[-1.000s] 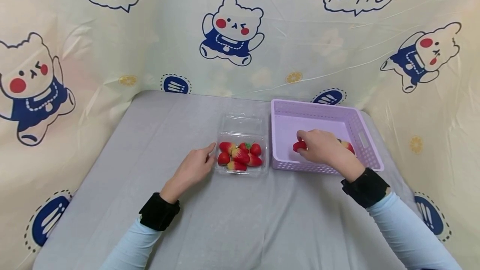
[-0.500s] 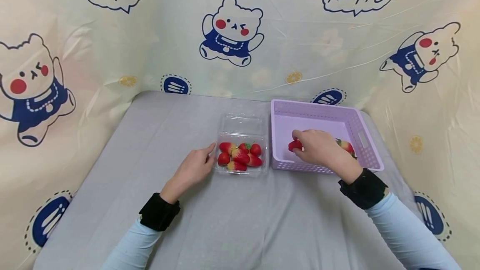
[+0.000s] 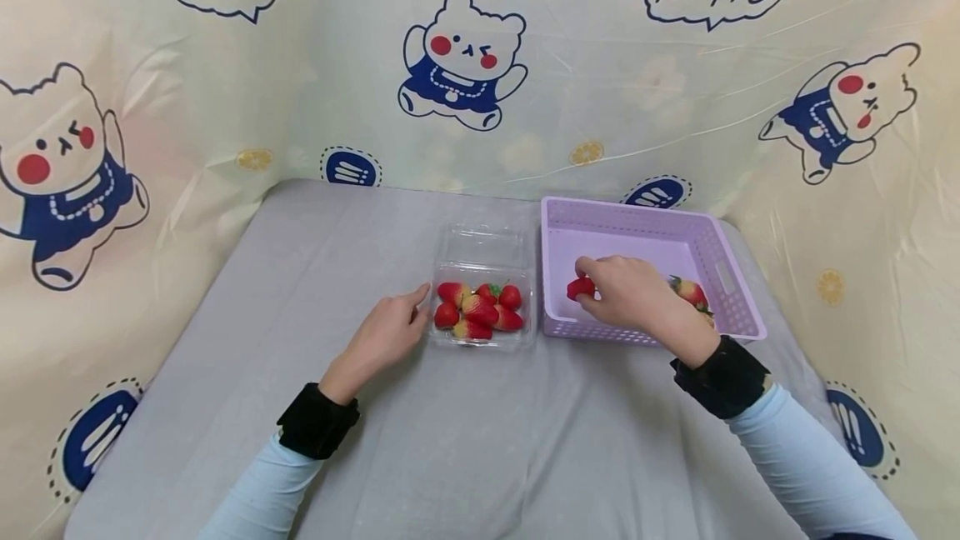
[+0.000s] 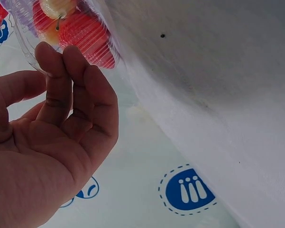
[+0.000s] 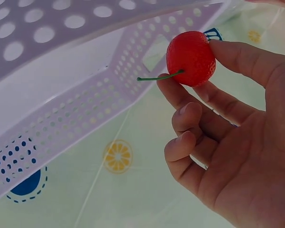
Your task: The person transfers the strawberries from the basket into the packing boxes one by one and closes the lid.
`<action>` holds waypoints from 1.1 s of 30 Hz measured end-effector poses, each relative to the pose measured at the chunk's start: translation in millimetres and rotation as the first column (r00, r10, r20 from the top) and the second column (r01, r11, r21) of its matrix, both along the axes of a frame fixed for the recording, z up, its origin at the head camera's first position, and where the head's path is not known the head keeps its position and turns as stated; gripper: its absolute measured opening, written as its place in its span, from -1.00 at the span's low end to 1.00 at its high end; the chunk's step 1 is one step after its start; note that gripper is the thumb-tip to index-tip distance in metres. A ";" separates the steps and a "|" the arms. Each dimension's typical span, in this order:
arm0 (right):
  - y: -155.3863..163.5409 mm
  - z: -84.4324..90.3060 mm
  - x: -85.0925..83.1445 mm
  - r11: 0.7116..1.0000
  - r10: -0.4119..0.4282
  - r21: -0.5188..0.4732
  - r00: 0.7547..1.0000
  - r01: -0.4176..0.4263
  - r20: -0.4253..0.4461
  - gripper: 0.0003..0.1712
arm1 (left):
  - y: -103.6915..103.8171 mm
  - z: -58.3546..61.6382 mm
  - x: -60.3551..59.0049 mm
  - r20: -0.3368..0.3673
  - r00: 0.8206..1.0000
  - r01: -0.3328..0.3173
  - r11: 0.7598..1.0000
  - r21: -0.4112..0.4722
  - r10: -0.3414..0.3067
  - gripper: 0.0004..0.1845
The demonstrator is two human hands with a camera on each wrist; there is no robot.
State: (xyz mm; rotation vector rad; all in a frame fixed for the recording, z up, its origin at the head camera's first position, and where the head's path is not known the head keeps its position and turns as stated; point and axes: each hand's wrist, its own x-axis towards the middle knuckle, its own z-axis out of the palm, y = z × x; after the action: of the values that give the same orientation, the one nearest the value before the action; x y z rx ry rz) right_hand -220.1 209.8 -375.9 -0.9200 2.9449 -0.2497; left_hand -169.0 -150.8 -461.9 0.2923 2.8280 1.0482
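Observation:
My right hand (image 3: 628, 292) is over the purple basket (image 3: 618, 227), pinching a red strawberry (image 5: 190, 59) between thumb and fingertips. A thin green stem sticks out of that fruit in the right wrist view. At the left wall of a clear plastic box (image 3: 483, 346), my left hand (image 3: 384, 333) has its index finger extended to the box's side. The left wrist view shows that hand's fingers (image 4: 56, 95) gently bent, tips at the box's edge. Several red and yellowish strawberries (image 3: 480, 312) fill the box, whose hinged lid (image 3: 483, 250) lies back, away from me.
More strawberries (image 3: 690, 292) lie on the right side of the basket, partly hidden by my right hand. Box and basket stand side by side on a grey cloth-covered table (image 3: 465, 440). A patterned curtain (image 3: 585, 82) rises behind the table and at both sides.
My right hand has moved a little to the left within the basket with the strawberry, uncovering more of the fruit behind it. The left hand has stayed beside the box.

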 end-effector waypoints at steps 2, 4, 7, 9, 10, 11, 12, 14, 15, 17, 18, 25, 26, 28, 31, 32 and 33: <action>-1.6 0.3 1.4 1.000 0.009 -0.010 1.000 -0.009 -0.007 -0.60 | 0.1 -0.1 0.1 0.001 1.000 -0.001 1.000 -0.002 0.001 -0.41; -3.8 1.4 3.3 1.000 0.016 -0.022 1.000 -0.017 -0.011 -0.59 | 0.3 -0.3 0.1 0.002 1.000 -0.003 1.000 -0.004 0.003 -0.40; -7.4 2.9 6.3 0.999 0.020 -0.028 1.000 -0.021 -0.011 -0.58 | 0.4 -0.8 0.0 -0.003 1.000 -0.001 1.000 -0.005 0.001 -0.40; -10.1 3.7 8.1 0.999 0.020 -0.027 1.000 -0.020 -0.008 -0.57 | 0.2 -0.7 0.2 -0.004 1.000 0.001 1.000 -0.004 -0.001 -0.40; -11.4 3.9 8.8 0.999 0.022 -0.024 1.000 -0.022 -0.009 -0.57 | 0.1 -0.7 0.4 -0.003 1.000 0.001 1.000 -0.003 -0.001 -0.40; -12.4 4.0 9.5 0.999 0.025 -0.021 1.000 -0.025 -0.009 -0.56 | 0.0 -0.6 0.6 -0.003 1.000 0.001 1.000 -0.002 -0.001 -0.40; -13.6 4.1 10.2 0.999 0.031 -0.022 0.999 -0.031 -0.009 -0.56 | -0.2 -0.6 0.6 -0.002 1.000 0.001 1.000 0.000 -0.001 -0.40; -15.7 4.2 11.2 0.999 0.041 -0.027 0.999 -0.041 -0.012 -0.55 | -0.4 -1.1 0.6 -0.002 1.000 0.002 1.000 0.002 -0.002 -0.40; -16.7 3.9 11.5 0.999 0.046 -0.029 0.999 -0.046 -0.014 -0.55 | -0.6 -1.4 0.5 -0.003 1.000 0.003 1.000 0.002 -0.003 -0.40; -18.8 3.0 11.9 0.998 0.055 -0.037 0.998 -0.056 -0.015 -0.55 | -0.5 -1.8 0.1 -0.005 1.000 0.003 1.000 0.002 -0.003 -0.41; -19.9 2.3 11.9 0.997 0.058 -0.041 0.998 -0.059 -0.015 -0.55 | -0.3 -1.7 -0.1 -0.006 1.000 0.004 1.000 0.002 -0.004 -0.41; -30.1 0.3 12.0 0.993 0.102 -0.064 0.994 -0.104 -0.040 -0.62 | -0.5 -0.6 -0.2 -0.011 1.000 0.001 1.000 0.001 -0.001 -0.41; -31.7 0.0 12.0 0.992 0.110 -0.065 0.993 -0.112 -0.043 -0.64 | -0.6 -0.6 -0.2 -0.012 1.000 0.000 1.000 0.001 0.000 -0.42; -34.6 -1.0 11.9 0.990 0.120 -0.068 0.992 -0.123 -0.041 -0.65 | -0.7 -0.8 -0.3 -0.011 1.000 0.002 1.000 0.001 -0.002 -0.42; -38.6 -3.1 12.0 0.989 0.131 -0.064 0.991 -0.134 -0.037 -0.65 | -0.8 -1.2 -0.3 -0.009 1.000 0.001 1.000 0.000 -0.001 -0.41; -39.8 -4.0 12.2 0.989 0.135 -0.063 0.990 -0.137 -0.037 -0.65 | -0.8 -1.4 -0.4 -0.009 1.000 0.000 1.000 0.000 0.000 -0.41; -41.0 -5.2 12.3 0.988 0.138 -0.065 0.990 -0.141 -0.037 -0.64 | -0.8 -1.7 -0.3 -0.009 1.000 0.002 1.000 0.000 -0.002 -0.41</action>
State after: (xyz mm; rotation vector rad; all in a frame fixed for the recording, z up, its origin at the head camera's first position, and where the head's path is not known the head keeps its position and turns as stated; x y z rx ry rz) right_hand -207.8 168.8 -381.1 -1.1439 2.9002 -0.3317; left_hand -169.3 -151.7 -463.6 0.3004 2.8349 1.0494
